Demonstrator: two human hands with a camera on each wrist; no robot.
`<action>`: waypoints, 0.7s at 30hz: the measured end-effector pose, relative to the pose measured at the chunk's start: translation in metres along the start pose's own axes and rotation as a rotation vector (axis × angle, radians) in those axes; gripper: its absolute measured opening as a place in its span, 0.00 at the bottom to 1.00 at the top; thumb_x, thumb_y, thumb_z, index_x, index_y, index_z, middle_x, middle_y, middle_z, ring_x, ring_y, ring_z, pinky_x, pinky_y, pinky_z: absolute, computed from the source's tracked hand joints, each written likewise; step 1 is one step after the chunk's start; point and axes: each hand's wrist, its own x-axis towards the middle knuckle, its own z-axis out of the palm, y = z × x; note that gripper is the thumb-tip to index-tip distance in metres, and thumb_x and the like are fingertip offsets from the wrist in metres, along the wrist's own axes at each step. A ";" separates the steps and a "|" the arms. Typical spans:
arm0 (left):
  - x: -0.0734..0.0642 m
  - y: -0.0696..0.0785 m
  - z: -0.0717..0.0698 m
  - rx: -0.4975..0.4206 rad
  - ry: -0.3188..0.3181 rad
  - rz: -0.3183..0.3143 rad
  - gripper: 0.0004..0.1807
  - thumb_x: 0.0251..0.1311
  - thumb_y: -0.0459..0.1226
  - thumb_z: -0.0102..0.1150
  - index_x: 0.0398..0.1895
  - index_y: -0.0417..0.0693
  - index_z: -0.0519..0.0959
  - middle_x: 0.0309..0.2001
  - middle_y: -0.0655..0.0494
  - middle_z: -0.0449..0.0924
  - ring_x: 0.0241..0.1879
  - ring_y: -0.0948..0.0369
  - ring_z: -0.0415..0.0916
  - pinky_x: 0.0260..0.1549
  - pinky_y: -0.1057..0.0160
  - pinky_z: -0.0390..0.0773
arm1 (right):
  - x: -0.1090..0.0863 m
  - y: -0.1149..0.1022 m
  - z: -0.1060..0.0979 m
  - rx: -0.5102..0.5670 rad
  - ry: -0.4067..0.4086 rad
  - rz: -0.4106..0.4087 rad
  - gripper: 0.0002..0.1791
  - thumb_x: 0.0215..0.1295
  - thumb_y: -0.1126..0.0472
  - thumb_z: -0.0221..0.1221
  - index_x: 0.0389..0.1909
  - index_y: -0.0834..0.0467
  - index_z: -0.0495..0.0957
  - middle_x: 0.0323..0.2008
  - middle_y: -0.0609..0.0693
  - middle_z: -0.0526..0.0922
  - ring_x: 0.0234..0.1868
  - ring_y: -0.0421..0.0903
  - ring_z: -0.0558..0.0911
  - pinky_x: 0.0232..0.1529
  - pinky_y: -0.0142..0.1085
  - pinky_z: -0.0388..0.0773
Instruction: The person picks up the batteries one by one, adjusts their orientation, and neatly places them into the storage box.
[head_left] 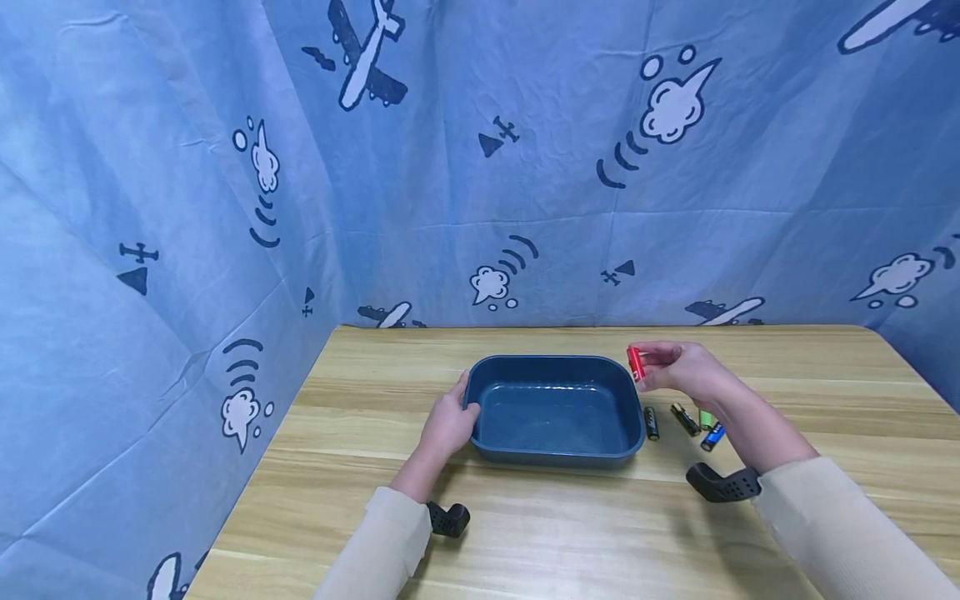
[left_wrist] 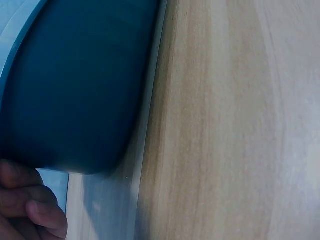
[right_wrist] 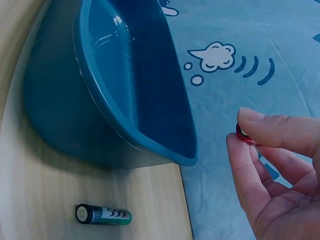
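A dark blue plastic basin stands on the wooden table with nothing inside. My left hand grips its left end, thumb at the rim; the left wrist view shows curled fingers against the basin wall. Just beyond the basin's right rim, raised above the table, my right hand pinches a red battery between thumb and fingertips. In the right wrist view only the end of that battery shows, the rest being hidden by the thumb.
Right of the basin lie several batteries: a dark green one close to its wall, a black and gold one, a bright green one and a blue one. A blue printed curtain hangs behind the table.
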 end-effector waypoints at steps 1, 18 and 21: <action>0.000 0.000 0.000 -0.002 0.001 0.001 0.33 0.62 0.37 0.44 0.72 0.53 0.53 0.11 0.56 0.62 0.09 0.62 0.59 0.16 0.67 0.66 | 0.000 -0.001 0.001 0.001 0.002 0.002 0.39 0.48 0.69 0.66 0.63 0.69 0.62 0.50 0.63 0.74 0.45 0.48 0.75 0.44 0.33 0.75; 0.001 -0.003 0.002 -0.063 0.004 -0.012 0.33 0.63 0.36 0.45 0.72 0.55 0.53 0.12 0.56 0.62 0.09 0.63 0.60 0.16 0.68 0.68 | 0.002 -0.004 0.006 0.018 -0.008 -0.010 0.39 0.49 0.69 0.66 0.63 0.68 0.63 0.51 0.64 0.73 0.46 0.50 0.75 0.44 0.34 0.75; 0.001 -0.003 0.003 -0.068 0.001 -0.013 0.33 0.63 0.37 0.45 0.72 0.55 0.53 0.12 0.56 0.62 0.09 0.62 0.61 0.17 0.67 0.69 | 0.002 -0.003 0.007 0.019 -0.007 -0.010 0.39 0.48 0.69 0.67 0.63 0.68 0.63 0.51 0.63 0.73 0.46 0.50 0.75 0.45 0.35 0.75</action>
